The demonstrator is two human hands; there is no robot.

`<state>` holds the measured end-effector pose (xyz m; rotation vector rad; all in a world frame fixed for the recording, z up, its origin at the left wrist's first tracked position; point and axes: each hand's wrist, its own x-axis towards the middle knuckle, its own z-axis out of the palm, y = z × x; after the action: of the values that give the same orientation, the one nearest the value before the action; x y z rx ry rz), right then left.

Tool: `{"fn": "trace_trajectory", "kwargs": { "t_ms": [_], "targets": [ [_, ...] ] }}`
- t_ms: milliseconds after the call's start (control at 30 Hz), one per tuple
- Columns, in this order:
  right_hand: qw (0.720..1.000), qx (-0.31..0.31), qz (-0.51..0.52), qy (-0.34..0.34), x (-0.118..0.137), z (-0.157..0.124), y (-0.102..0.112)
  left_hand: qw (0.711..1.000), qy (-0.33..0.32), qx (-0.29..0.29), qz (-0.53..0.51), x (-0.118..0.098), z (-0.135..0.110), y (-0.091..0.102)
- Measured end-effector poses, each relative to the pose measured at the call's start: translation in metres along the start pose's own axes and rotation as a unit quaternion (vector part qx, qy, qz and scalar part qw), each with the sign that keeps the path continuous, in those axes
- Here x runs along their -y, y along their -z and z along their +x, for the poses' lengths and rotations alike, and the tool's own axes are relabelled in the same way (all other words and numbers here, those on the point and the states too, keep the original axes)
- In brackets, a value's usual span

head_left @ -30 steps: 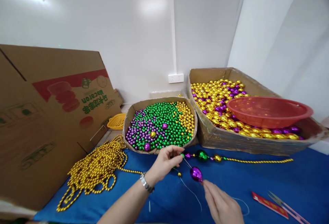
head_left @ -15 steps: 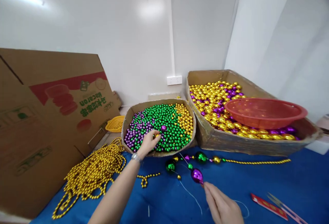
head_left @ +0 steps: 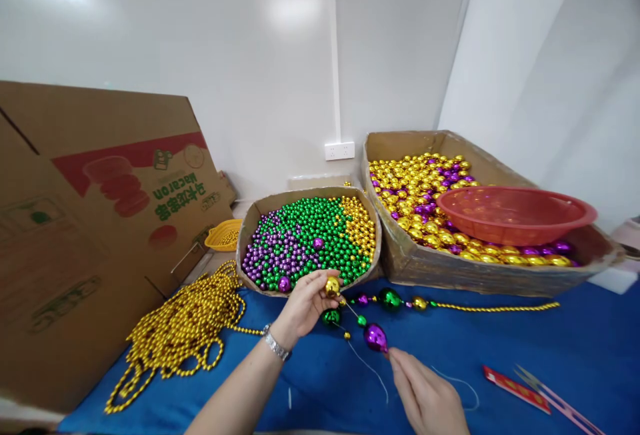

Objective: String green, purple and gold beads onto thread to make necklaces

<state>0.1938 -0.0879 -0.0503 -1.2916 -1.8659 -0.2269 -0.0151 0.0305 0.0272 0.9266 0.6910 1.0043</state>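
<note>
My left hand (head_left: 305, 305) pinches a gold bead (head_left: 332, 286) just in front of the small cardboard box (head_left: 245, 238) of green, purple and gold beads. My right hand (head_left: 425, 398) is closed on the thin string end beside a large purple bead (head_left: 375, 337). A part-strung strand lies on the blue cloth (head_left: 550, 348): a big green bead (head_left: 390, 299), a purple one, a gold one and a long row of small gold beads (head_left: 500, 306). Another green bead (head_left: 331, 317) rests under my left fingers.
A big cardboard box (head_left: 450, 275) of gold and purple beads holds a red plastic bowl (head_left: 515, 214). A heap of gold bead strands (head_left: 185, 328) lies at left by a leaning carton (head_left: 100, 222). A yellow basket (head_left: 225, 235) sits behind. Scissors (head_left: 555, 395) and a red strip (head_left: 515, 390) lie at right.
My left hand let go of the strand, reached into the small box, and came back to the strand holding a gold bead. My right hand stayed on the string by the purple bead.
</note>
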Motion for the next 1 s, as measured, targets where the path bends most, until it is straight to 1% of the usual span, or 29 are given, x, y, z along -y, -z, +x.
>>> {"fn": "trace_trajectory", "kwargs": {
  "t_ms": [100, 233, 300, 400, 467, 633, 767, 833, 900, 1000],
  "targets": [
    [1.000, -0.003, -0.004, 0.001, 0.001, 0.002, -0.002, 0.999, -0.014, 0.001, 0.038, 0.003, -0.005, -0.006],
    [1.000, -0.009, 0.008, -0.008, 0.005, 0.006, -0.002, 0.993, -0.030, 0.033, 0.107, 0.012, -0.016, -0.017],
    [0.998, 0.010, 0.047, -0.041, 0.007, 0.008, 0.000, 0.994, -0.029, 0.044, 0.097, 0.016, -0.020, -0.020],
    [0.985, 0.062, 0.122, -0.105, 0.010, 0.008, 0.004, 0.998, -0.015, 0.038, 0.051, 0.021, -0.021, -0.020],
    [0.979, 0.079, 0.147, -0.119, 0.009, 0.007, 0.006, 0.999, -0.013, 0.028, 0.033, 0.023, -0.021, -0.019],
    [0.985, 0.048, 0.147, -0.082, 0.002, 0.003, 0.003, 0.998, -0.036, 0.005, 0.045, 0.024, -0.023, -0.020],
    [0.985, 0.025, 0.141, -0.092, -0.001, 0.001, 0.003, 0.994, -0.068, 0.009, 0.085, 0.023, -0.026, -0.023],
    [0.984, 0.030, 0.136, -0.110, -0.001, 0.001, 0.004, 0.995, -0.065, 0.010, 0.081, 0.023, -0.026, -0.023],
    [0.983, 0.034, 0.134, -0.120, -0.001, 0.000, 0.005, 0.997, -0.048, 0.003, 0.068, 0.024, -0.026, -0.022],
    [0.987, 0.001, 0.123, -0.101, 0.000, -0.001, 0.006, 0.997, -0.030, -0.013, 0.066, 0.026, -0.024, -0.019]
  ]
}}
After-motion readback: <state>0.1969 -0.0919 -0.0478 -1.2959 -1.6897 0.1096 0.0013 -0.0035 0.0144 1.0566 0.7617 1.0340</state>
